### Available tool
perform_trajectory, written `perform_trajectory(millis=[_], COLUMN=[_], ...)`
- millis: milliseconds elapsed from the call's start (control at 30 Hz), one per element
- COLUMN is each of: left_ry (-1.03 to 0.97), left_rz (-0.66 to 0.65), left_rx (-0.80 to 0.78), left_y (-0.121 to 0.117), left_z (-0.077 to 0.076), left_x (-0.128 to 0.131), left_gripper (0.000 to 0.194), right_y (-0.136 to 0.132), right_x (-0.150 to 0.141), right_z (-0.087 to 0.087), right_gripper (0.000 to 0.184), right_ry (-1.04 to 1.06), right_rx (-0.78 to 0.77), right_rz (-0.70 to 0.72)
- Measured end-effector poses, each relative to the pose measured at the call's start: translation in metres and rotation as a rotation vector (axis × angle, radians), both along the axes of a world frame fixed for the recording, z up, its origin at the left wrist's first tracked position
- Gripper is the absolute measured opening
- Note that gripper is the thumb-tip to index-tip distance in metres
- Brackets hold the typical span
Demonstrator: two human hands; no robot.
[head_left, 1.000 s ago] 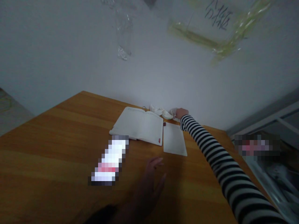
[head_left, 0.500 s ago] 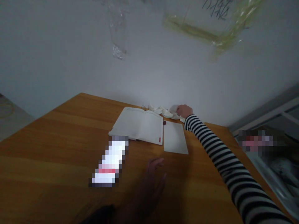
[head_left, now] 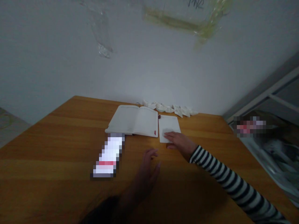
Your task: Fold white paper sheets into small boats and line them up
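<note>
My right hand (head_left: 181,143), in a black-and-white striped sleeve, is over the near right corner of a white rectangular sheet (head_left: 168,123). Its fingers are stretched out with nothing visible in them; whether they touch the sheet I cannot tell. In shadow at the lower middle, my left hand (head_left: 146,175) is open, thumb and fingers apart and holding nothing. An open notebook (head_left: 146,121) with blank-looking pages lies left of the sheet. Behind both, crumpled or folded white papers (head_left: 164,108) form a row by the wall.
A lit, pixelated phone-shaped object (head_left: 108,155) lies left of my left hand on the wooden table (head_left: 58,133). A wall (head_left: 130,71) with tape remnants borders the table's far side. Beyond its right edge stands a pale-framed rack (head_left: 275,101) with plastic-covered things.
My right hand has left the white papers by the wall and come back toward me, over the sheet; its fingers have opened. My left hand has stayed nearly still. The camera view has shifted.
</note>
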State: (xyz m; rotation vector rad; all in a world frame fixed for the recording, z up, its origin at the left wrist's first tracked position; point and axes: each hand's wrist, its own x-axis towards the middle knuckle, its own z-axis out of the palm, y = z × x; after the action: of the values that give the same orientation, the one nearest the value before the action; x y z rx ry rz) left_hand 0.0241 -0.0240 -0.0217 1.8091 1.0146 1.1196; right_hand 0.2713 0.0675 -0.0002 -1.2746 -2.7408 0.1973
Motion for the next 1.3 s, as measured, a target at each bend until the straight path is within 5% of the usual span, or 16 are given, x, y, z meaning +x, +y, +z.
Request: perform_trajectory(millis=[367, 833, 1300], left_ry=[0.03, 0.064, 0.101], left_rz=[-0.063, -0.098, -0.141], left_rx=[0.088, 0.031, 0.008], left_y=[0.005, 0.006, 0.004], left_z=[-0.012, -0.009, -0.006], left_x=[0.001, -0.002, -0.002], left_gripper=[0.037, 0.034, 0.033], right_y=[-0.001, 0.0, -0.007], right_x=[-0.002, -0.002, 0.003], right_z=[-0.018, -0.012, -0.028], right_gripper=[0.033, 0.029, 0.029], right_ry=[-0.12, -0.119, 0.084], right_rx=[0.086, 0.049, 0.101], right_rz=[-0.029, -0.008, -0.091])
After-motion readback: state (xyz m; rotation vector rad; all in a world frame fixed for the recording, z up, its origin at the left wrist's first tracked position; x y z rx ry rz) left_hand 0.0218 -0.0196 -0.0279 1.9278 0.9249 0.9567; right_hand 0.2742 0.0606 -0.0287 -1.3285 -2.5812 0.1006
